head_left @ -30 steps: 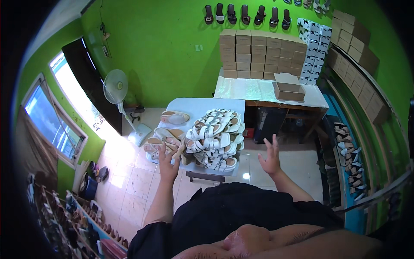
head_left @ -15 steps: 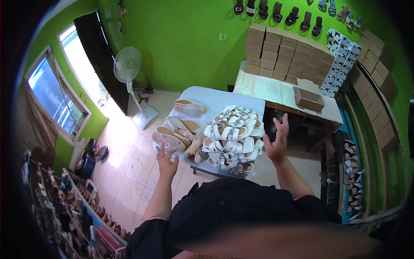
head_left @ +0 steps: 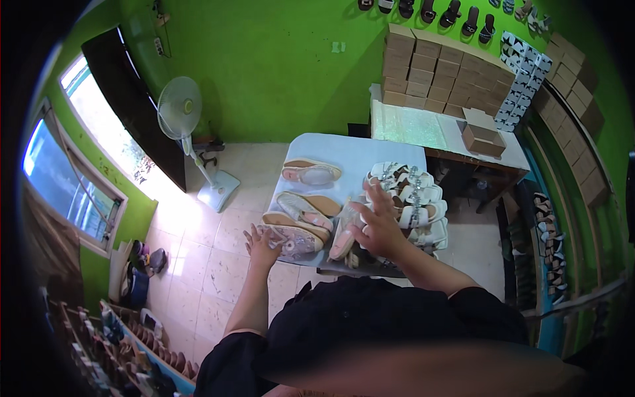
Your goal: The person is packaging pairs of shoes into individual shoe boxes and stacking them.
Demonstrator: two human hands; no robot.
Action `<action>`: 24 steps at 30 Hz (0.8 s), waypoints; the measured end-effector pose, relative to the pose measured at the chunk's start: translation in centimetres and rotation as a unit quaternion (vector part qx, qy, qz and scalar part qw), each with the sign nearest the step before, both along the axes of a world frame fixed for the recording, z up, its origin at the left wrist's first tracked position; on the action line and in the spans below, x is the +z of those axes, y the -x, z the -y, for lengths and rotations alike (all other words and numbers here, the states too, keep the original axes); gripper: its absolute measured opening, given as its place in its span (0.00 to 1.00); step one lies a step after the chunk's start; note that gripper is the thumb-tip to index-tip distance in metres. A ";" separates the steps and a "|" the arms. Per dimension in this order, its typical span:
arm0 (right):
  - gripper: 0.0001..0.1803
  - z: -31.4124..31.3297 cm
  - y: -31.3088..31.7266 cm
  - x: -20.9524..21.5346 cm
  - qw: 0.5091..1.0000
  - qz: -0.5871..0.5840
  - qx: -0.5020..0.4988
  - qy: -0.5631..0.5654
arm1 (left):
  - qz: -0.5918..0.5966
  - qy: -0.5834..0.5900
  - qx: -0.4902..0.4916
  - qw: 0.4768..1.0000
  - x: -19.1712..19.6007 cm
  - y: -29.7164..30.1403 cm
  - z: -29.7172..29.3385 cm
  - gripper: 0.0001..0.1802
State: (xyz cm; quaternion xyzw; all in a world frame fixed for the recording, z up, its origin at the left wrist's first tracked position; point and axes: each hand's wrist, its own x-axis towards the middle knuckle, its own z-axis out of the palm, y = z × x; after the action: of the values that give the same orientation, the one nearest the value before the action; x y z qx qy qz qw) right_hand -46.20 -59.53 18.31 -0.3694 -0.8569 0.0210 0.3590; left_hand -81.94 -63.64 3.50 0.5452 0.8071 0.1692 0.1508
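On a white table (head_left: 357, 147), several pale, flat closed-toe shoes lie at the left, and white sandals (head_left: 417, 215) with silvery chain trim are piled at the right. My left hand (head_left: 263, 250) is at the near left edge, fingers apart, by a lace-patterned flat shoe (head_left: 296, 242); whether it touches the shoe I cannot tell. My right hand (head_left: 381, 223) hangs with spread fingers over the gap between a tilted beige shoe (head_left: 342, 235) and the sandals, hiding part of the pile. Farther back lie a pale shoe pair (head_left: 311, 172) and another flat shoe (head_left: 305, 210).
Behind the table at the right, a covered desk (head_left: 413, 126) bears stacked brown boxes (head_left: 436, 73) and an open carton (head_left: 484, 135). A standing fan (head_left: 180, 109) is at the left. Shoe racks (head_left: 149, 337) flank me on both sides, and sandals hang on the green wall.
My right hand has moved left, from the sandals' right side to their left edge. My left hand stays by the front flat shoe. The view has shifted, so the table appears farther right.
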 end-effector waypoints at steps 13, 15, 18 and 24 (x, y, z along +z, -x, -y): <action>0.41 -8.4 15.4 -10.6 0.879 0.322 -0.022 0.350 | -0.056 0.099 -0.120 0.986 -2.7 4.6 -3.4 0.56; 0.43 -9.9 16.7 -11.7 0.872 0.327 -0.063 0.358 | -0.057 0.097 -0.122 0.986 -3.3 5.2 -3.6 0.55; 0.42 -11.5 17.5 -13.4 0.852 0.362 -0.126 0.358 | -0.060 0.080 -0.127 0.987 -4.4 6.2 -3.5 0.54; 0.30 -12.9 18.1 -17.0 0.836 0.369 -0.187 0.362 | -0.030 0.044 -0.104 0.993 -5.4 7.1 -3.3 0.53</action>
State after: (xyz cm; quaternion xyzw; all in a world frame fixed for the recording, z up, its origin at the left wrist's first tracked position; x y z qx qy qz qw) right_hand -64.26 -46.62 1.31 -0.6062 -0.7719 0.1242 -0.1459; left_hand -89.06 -60.32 -1.89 0.6240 0.7566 0.1005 0.1675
